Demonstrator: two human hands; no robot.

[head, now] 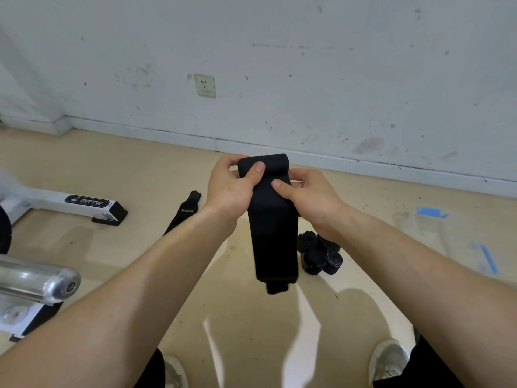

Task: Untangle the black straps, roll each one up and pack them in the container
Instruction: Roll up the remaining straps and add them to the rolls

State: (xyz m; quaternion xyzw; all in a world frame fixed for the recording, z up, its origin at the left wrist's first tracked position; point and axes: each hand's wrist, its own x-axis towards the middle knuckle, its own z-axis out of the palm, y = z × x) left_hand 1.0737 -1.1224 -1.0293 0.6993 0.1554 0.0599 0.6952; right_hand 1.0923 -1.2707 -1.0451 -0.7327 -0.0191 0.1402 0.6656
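Above the floor (pixel 140 169), left grip (pixel 233 189) and right grip (pixel 312 198) pinch the strap (pixel 272 236), thumbs (pixel 258 168) by its roll (pixel 275 162) at twelve o'clock. Slack thumbs could let the roll unwind or skew.

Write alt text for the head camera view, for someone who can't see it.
Both hands hold a wide black strap at chest height, left hand and right hand gripping its partly rolled top while the rest hangs down. On the floor lie several rolled straps and one loose strap, beside white gym equipment.
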